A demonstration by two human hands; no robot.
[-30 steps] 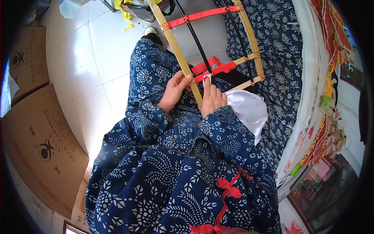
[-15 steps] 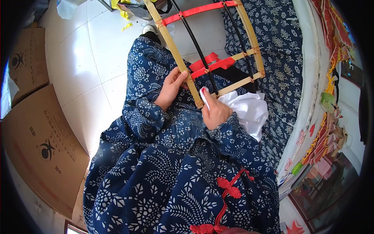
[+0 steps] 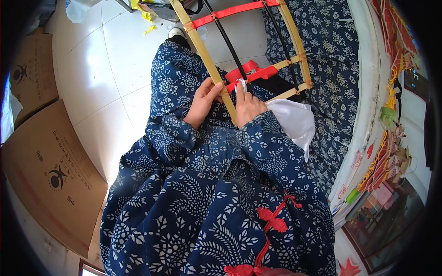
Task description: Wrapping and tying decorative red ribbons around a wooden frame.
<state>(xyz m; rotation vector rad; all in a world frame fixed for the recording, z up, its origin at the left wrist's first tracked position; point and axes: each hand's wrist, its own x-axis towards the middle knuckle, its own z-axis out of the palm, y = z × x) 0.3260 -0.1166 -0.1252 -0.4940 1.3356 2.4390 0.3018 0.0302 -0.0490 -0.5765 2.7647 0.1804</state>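
Observation:
A frame of bamboo strips [image 3: 202,50] and black rods leans over my lap, some crossbars wrapped in red. My left hand [image 3: 202,102] pinches its left bamboo strip near the lower end. Close to the lower red-wrapped crossbar [image 3: 262,73], my right hand [image 3: 249,105] holds a white cloth [image 3: 294,120] with a fold over the fingertips, pressed by the black rod [image 3: 226,39]. The rest of the cloth hangs to the right below the frame. Behind the crossbar shows a loop of red ribbon [image 3: 248,67]. My right hand covers part of the bottom bamboo bar.
Large cardboard boxes [image 3: 55,179] stand along the left. A dark bag [image 3: 175,10] and yellow scraps [image 3: 149,30] lie on the tiled floor [image 3: 110,69] ahead. Blue patterned cloth [image 3: 331,92] drapes on the right, beside a white ledge [image 3: 368,106] and hanging red and yellow decorations [image 3: 380,168].
My right hand has moved up and slightly left with the white cloth, from the bottom bar toward the lower red crossbar. My left hand keeps its grip on the frame.

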